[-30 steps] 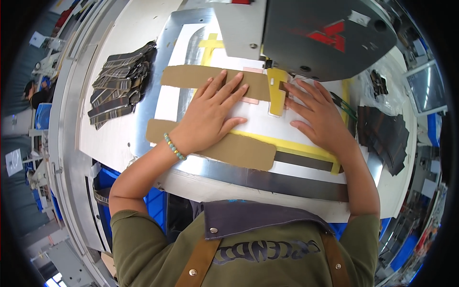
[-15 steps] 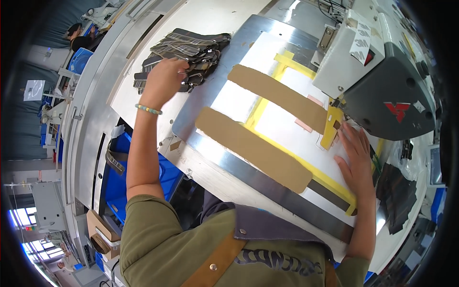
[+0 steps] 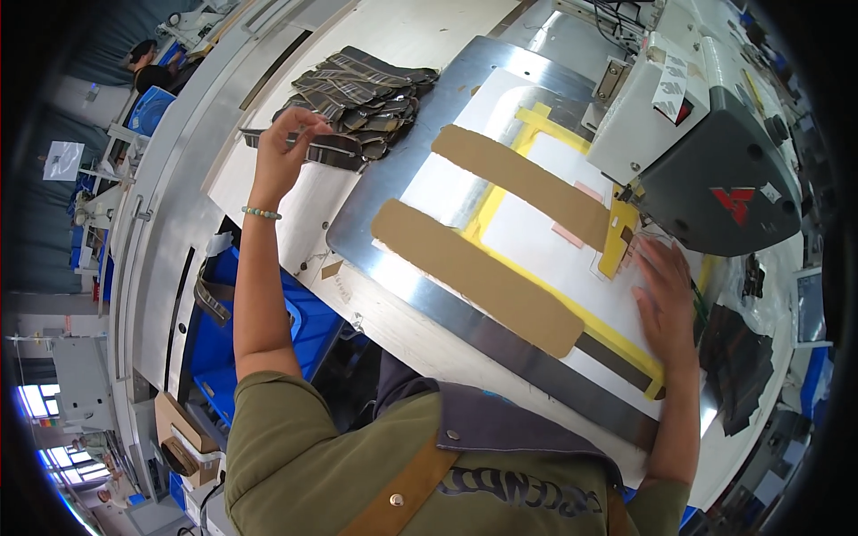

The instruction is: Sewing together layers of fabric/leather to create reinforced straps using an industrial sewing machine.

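Note:
My left hand [image 3: 280, 156], wearing a bead bracelet, pinches a striped dark strip [image 3: 326, 154] at the near side of a pile of similar strips [image 3: 353, 89]. My right hand [image 3: 664, 299] lies with fingers apart on the white template sheet [image 3: 527, 247], beside a small yellow plate [image 3: 615, 259] under the machine head [image 3: 715, 192]. The sheet has yellow tape edging [image 3: 487, 207] and sits on a metal plate [image 3: 371, 205]. Two brown cardboard strips [image 3: 518, 174] lie across it, one near the machine and one nearer me.
Dark fabric pieces [image 3: 733, 366] and clear plastic wrap [image 3: 760, 313] are at the right. Blue bins [image 3: 223, 366] sit below the table's near-left edge. A co-worker [image 3: 152, 67] is at the far upper left. A cardboard box [image 3: 188, 429] stands at lower left.
My left hand left the cardboard, moved left to the pile and now lifts a strip. My right hand stayed by the yellow plate. The view has turned leftward.

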Tool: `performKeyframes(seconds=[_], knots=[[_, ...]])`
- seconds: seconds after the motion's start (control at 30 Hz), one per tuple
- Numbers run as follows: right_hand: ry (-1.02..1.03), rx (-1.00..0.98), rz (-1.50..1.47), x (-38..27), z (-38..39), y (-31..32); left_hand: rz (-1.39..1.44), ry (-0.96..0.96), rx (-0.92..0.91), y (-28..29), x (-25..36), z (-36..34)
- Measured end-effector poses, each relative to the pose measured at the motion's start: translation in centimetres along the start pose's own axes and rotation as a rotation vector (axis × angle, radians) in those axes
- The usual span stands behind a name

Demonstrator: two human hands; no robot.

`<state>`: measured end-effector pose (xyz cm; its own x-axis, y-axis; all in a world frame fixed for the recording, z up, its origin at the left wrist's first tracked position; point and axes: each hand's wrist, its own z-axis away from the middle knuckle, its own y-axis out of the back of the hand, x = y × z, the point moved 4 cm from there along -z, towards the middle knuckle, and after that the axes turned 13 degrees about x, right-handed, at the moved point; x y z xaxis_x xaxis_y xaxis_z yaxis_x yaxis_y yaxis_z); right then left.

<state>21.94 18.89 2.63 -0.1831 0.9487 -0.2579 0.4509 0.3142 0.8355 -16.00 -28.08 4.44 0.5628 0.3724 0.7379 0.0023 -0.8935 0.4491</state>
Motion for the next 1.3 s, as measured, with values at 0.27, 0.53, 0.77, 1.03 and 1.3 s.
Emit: performKeyframes(seconds=[0.27,0.53,0.77,1.03,1.3], knots=[[0.112,0.086,0.044,-1.6,-0.7,1.3,-0.591,-0.291,-0.262,-3.3,6.3,-0.4],[0.165,0.029,0.060,0.0,0.4,0.2,-0.596,-0.285,-0.085,0.4,-2.6,1.7],[0.142,0.007,0.090,-0.1,-0.1,2.1,-0.415,-0.396,0.116,0.3,0.9,3.0],[-0.294,0.022,-0.460,-5.3,-1.8,1.8,0.249,-0.615,-0.251,-9.4,19.9,6.2],[-0.604,-0.100,-0.785,-8.9,-1.7,1.0,0.209,-0.790,-0.535,-17.9,25.1,12.8]])
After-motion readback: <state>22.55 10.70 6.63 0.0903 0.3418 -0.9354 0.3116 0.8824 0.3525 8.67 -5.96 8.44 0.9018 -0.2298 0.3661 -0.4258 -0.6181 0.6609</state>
